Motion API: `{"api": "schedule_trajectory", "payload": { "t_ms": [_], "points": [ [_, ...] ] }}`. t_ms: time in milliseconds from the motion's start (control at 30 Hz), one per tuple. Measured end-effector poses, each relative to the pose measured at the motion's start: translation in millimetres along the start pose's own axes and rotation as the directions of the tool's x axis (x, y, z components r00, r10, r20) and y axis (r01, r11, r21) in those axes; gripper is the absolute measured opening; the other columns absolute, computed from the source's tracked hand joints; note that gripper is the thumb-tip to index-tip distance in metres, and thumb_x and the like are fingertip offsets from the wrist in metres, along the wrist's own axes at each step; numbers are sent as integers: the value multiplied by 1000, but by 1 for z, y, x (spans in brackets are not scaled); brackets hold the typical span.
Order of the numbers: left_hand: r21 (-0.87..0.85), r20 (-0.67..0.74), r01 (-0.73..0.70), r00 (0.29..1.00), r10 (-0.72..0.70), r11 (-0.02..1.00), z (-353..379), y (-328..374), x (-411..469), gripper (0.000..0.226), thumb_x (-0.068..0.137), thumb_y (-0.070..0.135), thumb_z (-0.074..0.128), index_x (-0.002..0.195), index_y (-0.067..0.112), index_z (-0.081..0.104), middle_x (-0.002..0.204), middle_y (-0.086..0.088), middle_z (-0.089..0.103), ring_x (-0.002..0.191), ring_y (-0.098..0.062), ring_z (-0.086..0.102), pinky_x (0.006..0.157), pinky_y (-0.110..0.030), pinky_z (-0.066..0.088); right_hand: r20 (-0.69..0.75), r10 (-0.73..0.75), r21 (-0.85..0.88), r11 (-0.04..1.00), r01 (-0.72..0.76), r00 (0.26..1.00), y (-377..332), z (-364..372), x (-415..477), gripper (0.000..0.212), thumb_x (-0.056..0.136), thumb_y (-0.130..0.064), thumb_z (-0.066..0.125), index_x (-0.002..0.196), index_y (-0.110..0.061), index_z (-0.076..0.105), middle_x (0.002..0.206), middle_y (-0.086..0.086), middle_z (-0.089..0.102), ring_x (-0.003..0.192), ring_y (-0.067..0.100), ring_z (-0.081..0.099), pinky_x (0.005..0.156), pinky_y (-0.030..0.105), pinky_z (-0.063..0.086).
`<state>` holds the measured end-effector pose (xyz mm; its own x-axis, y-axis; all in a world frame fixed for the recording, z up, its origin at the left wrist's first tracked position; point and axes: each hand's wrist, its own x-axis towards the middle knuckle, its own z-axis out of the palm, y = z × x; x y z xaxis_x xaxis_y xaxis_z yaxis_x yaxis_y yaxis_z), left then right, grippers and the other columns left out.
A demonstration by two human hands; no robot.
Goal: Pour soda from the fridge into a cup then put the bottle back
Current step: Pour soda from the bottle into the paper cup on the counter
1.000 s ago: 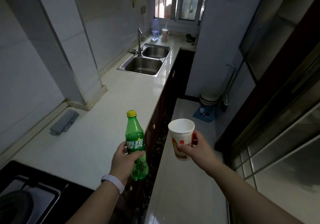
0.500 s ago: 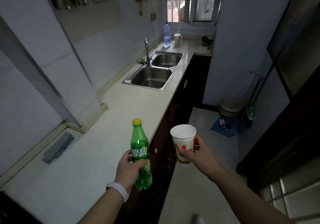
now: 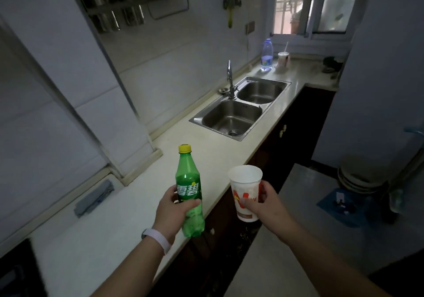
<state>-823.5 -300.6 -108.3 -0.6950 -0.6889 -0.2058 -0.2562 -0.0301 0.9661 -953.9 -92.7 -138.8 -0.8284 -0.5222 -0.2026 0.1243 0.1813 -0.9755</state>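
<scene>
My left hand (image 3: 171, 211) grips a green soda bottle (image 3: 188, 182) around its label, holding it upright over the front edge of the white counter (image 3: 128, 218). Its yellow cap is on. To the right, my right hand (image 3: 263, 202) holds a white paper cup (image 3: 245, 188) with a red and yellow print, upright and open at the top, just past the counter's edge above the floor. The cup's inside looks white; I cannot tell if it holds liquid. The fridge is not in view.
A steel double sink (image 3: 241, 110) with a tap (image 3: 230, 78) lies further along the counter. A clear water bottle (image 3: 266, 55) and a cup with a straw (image 3: 283, 59) stand by the window. A grey cloth (image 3: 94, 199) lies at the left wall. Dark cabinets run below.
The view has swung left and moved along the counter toward the sink. Both hands keep the bottle and cup upright, now nearer the counter; the stove has left view.
</scene>
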Motion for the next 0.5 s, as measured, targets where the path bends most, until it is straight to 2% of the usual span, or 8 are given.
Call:
{"api": "schedule_trajectory", "payload": {
  "t_ms": [100, 267, 367, 500],
  "points": [
    [-21, -74, 9, 997, -11, 1000, -5, 0, 19, 44, 70, -2, 79, 105, 20, 64, 99, -2, 69, 89, -20, 67, 63, -26, 50, 57, 0, -7, 1000, 1, 998, -6, 8, 29, 54, 80, -23, 80, 119, -35, 45, 108, -18, 61, 96, -2, 60, 72, 15, 48],
    [-33, -159, 51, 986, -56, 998, -17, -18, 60, 39, 70, 0, 80, 95, 26, 64, 97, -3, 70, 88, -23, 66, 70, -31, 51, 144, 34, -51, 998, -27, 989, -1, 26, 79, 51, 82, -19, 78, 116, -35, 44, 107, -20, 59, 89, -6, 57, 59, 8, 48],
    [-56, -197, 93, 975, -102, 994, -22, -30, 93, 39, 69, 2, 81, 95, 27, 65, 98, -5, 70, 89, -25, 67, 72, -33, 52, 177, 57, -79, 996, -43, 983, 3, 38, 111, 50, 82, -17, 78, 115, -35, 45, 106, -20, 58, 91, -5, 58, 59, 9, 48],
    [-149, -238, 147, 955, -180, 978, -27, -33, 136, 37, 70, 2, 80, 99, 20, 66, 98, -9, 71, 86, -27, 69, 68, -32, 53, 210, 129, -116, 987, -107, 969, 0, 49, 157, 63, 77, -20, 82, 129, -28, 47, 119, -6, 61, 105, 8, 60, 69, 15, 50]
  ]
}}
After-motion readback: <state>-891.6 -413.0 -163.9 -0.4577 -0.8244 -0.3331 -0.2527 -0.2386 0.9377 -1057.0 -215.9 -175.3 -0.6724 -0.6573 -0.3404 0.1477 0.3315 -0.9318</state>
